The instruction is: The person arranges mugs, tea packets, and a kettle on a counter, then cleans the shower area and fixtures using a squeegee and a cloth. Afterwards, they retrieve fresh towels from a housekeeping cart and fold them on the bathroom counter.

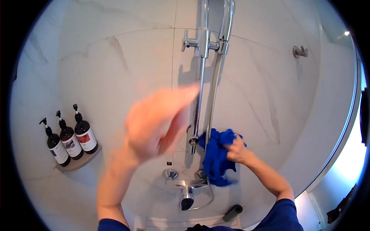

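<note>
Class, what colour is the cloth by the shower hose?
The cloth is bright blue, seen best in the head view, in the right hand.

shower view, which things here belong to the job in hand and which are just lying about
In use, it seems:
- blue cloth, held in the right hand
- shower hose, at the cloth

Just about:
- three pump bottles on the corner shelf
- wall hook
- dark cylinder, low down

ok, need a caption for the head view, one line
Right hand holding a blue cloth at the shower hose, left hand raised and blurred, three pump bottles on a shelf.
</note>
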Tool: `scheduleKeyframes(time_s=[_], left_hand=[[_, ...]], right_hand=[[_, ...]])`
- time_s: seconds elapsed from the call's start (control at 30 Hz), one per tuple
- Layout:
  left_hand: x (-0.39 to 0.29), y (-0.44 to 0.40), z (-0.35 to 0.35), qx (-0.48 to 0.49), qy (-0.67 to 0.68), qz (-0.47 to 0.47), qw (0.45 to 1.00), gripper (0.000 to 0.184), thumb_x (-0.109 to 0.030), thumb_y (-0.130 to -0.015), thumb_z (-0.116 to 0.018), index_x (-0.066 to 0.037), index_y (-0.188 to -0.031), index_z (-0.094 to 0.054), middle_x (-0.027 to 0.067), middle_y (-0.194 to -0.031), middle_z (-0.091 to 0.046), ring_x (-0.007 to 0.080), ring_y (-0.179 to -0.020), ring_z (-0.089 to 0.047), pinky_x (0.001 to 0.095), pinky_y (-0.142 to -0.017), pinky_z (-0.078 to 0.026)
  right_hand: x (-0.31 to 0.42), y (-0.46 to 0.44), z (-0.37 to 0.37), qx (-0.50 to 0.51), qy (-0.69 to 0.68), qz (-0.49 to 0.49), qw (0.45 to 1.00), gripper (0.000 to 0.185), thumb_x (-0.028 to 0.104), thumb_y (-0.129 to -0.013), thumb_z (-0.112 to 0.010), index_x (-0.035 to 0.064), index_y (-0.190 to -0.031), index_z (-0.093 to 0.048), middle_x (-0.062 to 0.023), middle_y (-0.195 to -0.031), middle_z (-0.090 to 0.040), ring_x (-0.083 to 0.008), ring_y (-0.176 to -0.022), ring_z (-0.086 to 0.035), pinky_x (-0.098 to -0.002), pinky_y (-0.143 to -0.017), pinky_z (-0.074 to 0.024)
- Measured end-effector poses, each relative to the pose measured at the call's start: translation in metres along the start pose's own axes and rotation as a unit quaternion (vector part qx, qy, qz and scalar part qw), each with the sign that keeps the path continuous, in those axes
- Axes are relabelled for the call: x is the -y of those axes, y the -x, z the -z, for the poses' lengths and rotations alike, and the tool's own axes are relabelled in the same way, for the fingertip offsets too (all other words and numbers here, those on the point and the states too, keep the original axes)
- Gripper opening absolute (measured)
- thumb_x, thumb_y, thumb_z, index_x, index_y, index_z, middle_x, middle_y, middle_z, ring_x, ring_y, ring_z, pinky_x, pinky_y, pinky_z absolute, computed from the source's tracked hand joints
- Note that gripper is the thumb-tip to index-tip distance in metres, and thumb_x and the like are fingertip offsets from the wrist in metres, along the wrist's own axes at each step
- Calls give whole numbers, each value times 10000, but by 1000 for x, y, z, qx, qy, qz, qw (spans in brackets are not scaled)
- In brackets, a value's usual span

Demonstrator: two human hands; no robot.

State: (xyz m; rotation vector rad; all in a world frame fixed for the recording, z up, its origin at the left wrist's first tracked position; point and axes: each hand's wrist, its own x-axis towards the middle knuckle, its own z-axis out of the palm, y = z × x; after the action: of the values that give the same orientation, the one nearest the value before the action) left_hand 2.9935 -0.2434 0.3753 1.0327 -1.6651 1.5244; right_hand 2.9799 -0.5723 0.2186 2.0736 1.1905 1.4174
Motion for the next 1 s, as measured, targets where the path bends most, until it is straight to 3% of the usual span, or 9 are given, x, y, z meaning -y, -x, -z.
scheduleKeyframes(time_s=[0.2, 0.37, 0.43, 0.5, 0.63, 0.67, 0.77, 0.83, 1.0], left_hand=[[-68, 133, -17, -22, 228, 614, 755, 457, -47, -819, -577, -16, -1252, -435, 95, -763, -617, 123, -577, -588, 232, -460, -455], [-65, 94, -62, -23, 443, 692, 569, 124, -71, -860, -510, -49, -971, -462, 92, -600, -549, 130, -367, -471, 246, -354, -395], [-24, 100, -55, -150, 453, 562, 676, 177, -201, -932, -461, -38, -988, -504, 67, -579, -547, 134, -377, -462, 254, -347, -387], [22, 49, -32, -295, 389, 567, 663, 228, -196, -959, -385, -52, -966, -561, 78, -775, -614, 150, -605, -583, 299, -569, -496], [59, 64, -88, -31, 201, 457, 866, 358, -272, -855, -599, -15, -1101, -551, 146, -1192, -546, 203, -1121, -527, 327, -779, -495], [54, 86, -98, -102, 72, 350, 928, 355, -259, -833, -636, -13, -1081, -568, 146, -1186, -552, 200, -1121, -524, 323, -790, -493], [31, 121, -62, -90, 373, 490, 783, 288, -162, -798, -663, 0, -1027, -596, 121, -1032, -647, 295, -993, -605, 375, -856, -473], [16, 186, -73, 119, -85, 149, 978, 337, -184, -874, -561, -14, -1161, -515, 161, -1108, -606, 319, -1012, -584, 406, -906, -457], [-15, 263, -32, 249, 150, 416, 862, 350, -61, -740, -594, 5, -1079, -539, 189, -1342, -438, 358, -1297, -324, 503, -1068, -231]], right_hand=[[-34, -101, 33, -275, -519, -451, 672, 407, 151, -866, -593, 3, -1233, -500, -128, -1147, -585, -253, -1022, -578, -366, -893, -457], [-34, -202, 28, -306, -190, -396, 845, 583, 141, -792, -677, 8, -1295, -415, -136, -1254, -500, -255, -1119, -506, -357, -982, -372], [-46, -206, 33, -314, -21, -355, 880, 439, 139, -635, -799, 40, -1022, -618, -138, -1030, -634, -263, -994, -602, -329, -857, -462], [-50, -210, 45, -302, -333, -409, 794, 433, 121, -643, -780, 17, -1024, -604, -139, -992, -647, -241, -977, -605, -336, -853, -462], [-42, -193, 9, -235, -22, -383, 893, 309, 72, -709, -693, 3, -999, -613, -132, -886, -670, -187, -791, -635, -324, -724, -495], [-33, -185, 31, -163, -234, -478, 831, 286, 80, -722, -679, 0, -989, -618, -139, -869, -671, -200, -764, -641, -323, -708, -498], [1, -172, 64, -127, -206, -427, 871, 178, 49, -753, -633, 0, -923, -650, -134, -871, -682, -220, -804, -666, -310, -713, -505], [40, -147, 33, -165, -363, -422, 814, 386, 170, -758, -665, 12, -1103, -593, -168, -1131, -582, -297, -1056, -562, -382, -902, -421], [129, -49, -38, 52, -201, -442, 873, 582, 257, -763, -660, 26, -1270, -490, -200, -1348, -402, -384, -1191, -432, -478, -1016, -322]])
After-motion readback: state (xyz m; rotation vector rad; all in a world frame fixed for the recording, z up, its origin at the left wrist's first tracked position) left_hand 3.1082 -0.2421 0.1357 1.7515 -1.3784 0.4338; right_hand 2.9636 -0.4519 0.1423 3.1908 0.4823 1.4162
